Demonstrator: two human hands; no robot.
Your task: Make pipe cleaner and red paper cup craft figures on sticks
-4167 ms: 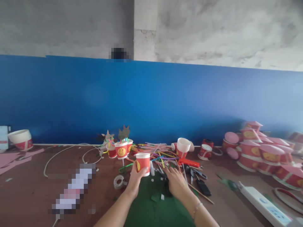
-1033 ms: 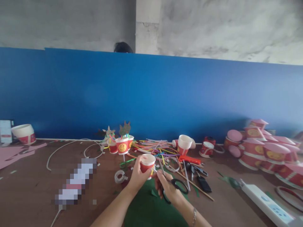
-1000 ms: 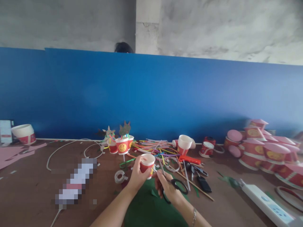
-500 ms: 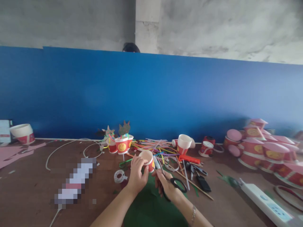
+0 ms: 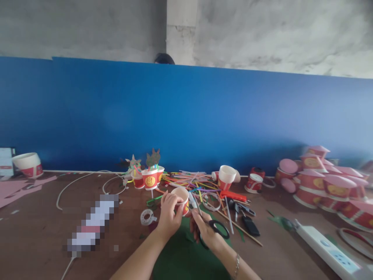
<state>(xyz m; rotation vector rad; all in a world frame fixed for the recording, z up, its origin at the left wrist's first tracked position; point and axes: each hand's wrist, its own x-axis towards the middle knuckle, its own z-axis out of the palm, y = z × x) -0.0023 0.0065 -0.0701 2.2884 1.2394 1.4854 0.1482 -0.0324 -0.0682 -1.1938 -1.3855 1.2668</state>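
A red and white paper cup (image 5: 180, 193) is tilted toward me in my left hand (image 5: 169, 214), whose fingers wrap its left side and rim. Black-handled scissors (image 5: 219, 228) rest in my right hand (image 5: 204, 228), blades pointing up and away, close to the cup's right side. The right fingertips are near the cup's base; whether they touch it I cannot tell. Below both hands lies a dark green sheet (image 5: 189, 256). A roll of clear tape (image 5: 147, 217) lies left of my left hand.
Behind the hands are decorated cups (image 5: 150, 181), a heap of coloured strips (image 5: 186, 179) and a white-topped cup (image 5: 226, 177). To the right lie a red-handled cutter (image 5: 233, 195), keys (image 5: 249, 225), a power strip (image 5: 328, 247) and stacked pink-topped cups (image 5: 338, 186). A blue partition (image 5: 186, 116) stands behind.
The cup has turned slightly in my left hand, so less of its yellow emblem shows. Both hands stay in nearly the same place. The head behind the partition has shifted a little right.
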